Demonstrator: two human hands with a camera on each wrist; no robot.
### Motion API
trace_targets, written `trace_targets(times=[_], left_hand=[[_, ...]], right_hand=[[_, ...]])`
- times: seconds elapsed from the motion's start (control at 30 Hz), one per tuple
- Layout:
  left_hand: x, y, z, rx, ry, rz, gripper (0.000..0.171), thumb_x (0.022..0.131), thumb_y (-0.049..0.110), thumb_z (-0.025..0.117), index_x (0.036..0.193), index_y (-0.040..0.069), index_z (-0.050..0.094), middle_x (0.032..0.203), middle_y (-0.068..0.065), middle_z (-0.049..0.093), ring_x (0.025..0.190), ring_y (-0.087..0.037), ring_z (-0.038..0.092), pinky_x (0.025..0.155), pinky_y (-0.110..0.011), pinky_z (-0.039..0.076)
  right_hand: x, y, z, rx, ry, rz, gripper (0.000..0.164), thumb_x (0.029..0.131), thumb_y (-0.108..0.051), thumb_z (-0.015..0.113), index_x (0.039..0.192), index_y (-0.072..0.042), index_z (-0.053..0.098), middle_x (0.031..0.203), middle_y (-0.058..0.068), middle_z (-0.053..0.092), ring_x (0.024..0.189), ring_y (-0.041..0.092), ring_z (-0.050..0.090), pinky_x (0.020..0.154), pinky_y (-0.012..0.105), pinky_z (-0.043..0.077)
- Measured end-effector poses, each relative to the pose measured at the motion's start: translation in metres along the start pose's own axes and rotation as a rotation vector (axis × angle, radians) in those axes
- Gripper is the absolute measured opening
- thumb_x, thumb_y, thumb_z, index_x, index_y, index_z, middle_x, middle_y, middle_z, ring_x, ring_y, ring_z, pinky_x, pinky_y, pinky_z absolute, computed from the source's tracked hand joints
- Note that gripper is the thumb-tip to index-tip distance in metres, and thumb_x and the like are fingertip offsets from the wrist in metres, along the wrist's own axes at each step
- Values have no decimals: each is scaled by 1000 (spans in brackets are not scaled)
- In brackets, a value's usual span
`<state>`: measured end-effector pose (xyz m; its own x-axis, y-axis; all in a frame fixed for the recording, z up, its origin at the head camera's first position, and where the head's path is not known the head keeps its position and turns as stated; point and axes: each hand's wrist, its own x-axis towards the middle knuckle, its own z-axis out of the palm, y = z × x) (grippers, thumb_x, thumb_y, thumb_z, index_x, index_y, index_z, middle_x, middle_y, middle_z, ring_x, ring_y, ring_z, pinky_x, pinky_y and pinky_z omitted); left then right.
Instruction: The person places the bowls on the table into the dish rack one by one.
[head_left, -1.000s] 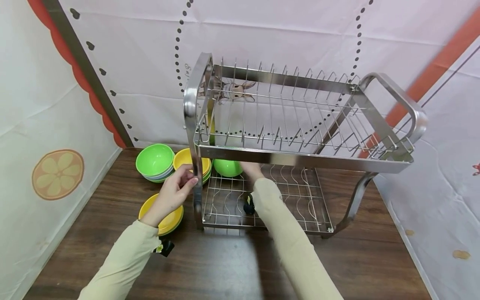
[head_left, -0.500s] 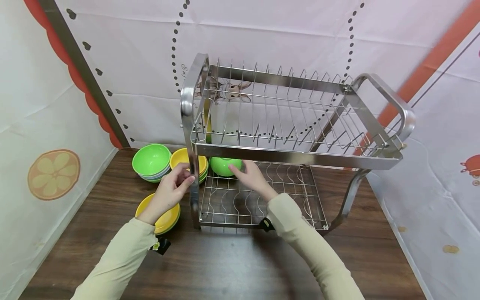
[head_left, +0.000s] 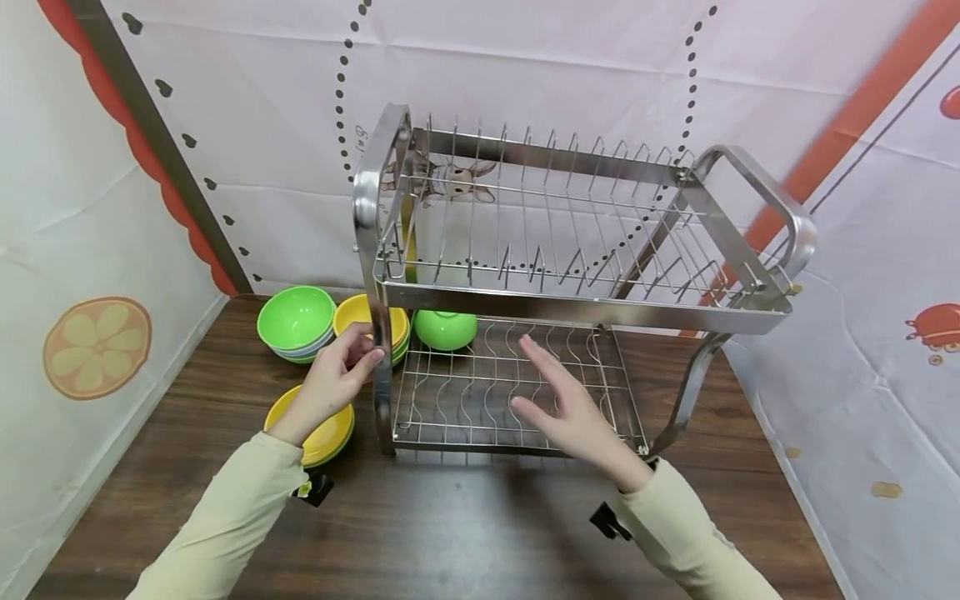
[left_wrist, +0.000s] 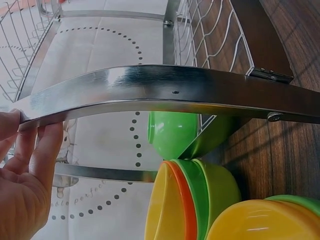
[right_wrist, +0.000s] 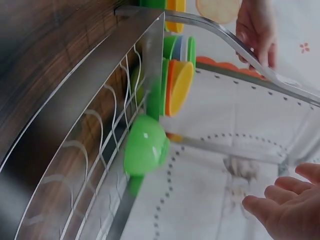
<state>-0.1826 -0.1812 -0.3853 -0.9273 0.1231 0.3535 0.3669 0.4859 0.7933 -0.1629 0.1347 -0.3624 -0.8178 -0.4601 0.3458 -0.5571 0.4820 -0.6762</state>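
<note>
A two-tier metal dish rack (head_left: 585, 307) stands on the table. My left hand (head_left: 330, 379) holds its left front post; in the left wrist view the thumb and fingers pinch the curved metal bar (left_wrist: 150, 85). A green bowl (head_left: 446, 331) sits upside down at the back left of the lower tier; the right wrist view shows this same bowl (right_wrist: 144, 146) against the wire. My right hand (head_left: 573, 412) hovers in front of the lower tier, fingers spread, touching nothing.
Left of the rack stand a stack topped by a green bowl (head_left: 296, 317), a stack topped by a yellow bowl (head_left: 352, 312), and a nearer yellow bowl stack (head_left: 327, 437). The rack's upper wire tier (head_left: 555, 217) overhangs the lower wire tier (head_left: 510, 400).
My right hand has let go of the upside-down green bowl and drawn back to the right, out from under the upper tier. The left hand keeps its hold on the post.
</note>
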Motion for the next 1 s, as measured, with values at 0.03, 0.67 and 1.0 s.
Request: trace_targets(times=[0.03,0.67,1.0], left_hand=[[0,0,0,1,1,-2,21,89,9,56,109,2,52,82,-12,62,60,-19,55,54,-22,47],[1,0,1,-28,-3,-24,23,89,6,56,111,0,51,87,-17,63,64,-7,57,57,-22,50],[0,3,1,-26,-4,-34,25,89,7,56,112,0,51,86,-15,63,62,-8,56,56,-22,49]], right_hand=[[-6,0,-5,-12,24,-16,67,83,-18,64,141,-11,31,147,4,27,134,24,25,106,46,22],[-93,51,-101,-70,492,154,59,78,15,57,133,2,40,128,-11,45,112,-4,44,81,4,39],[-100,88,-101,-100,455,280,57,85,3,56,136,6,31,124,26,43,102,-16,39,78,0,35]])
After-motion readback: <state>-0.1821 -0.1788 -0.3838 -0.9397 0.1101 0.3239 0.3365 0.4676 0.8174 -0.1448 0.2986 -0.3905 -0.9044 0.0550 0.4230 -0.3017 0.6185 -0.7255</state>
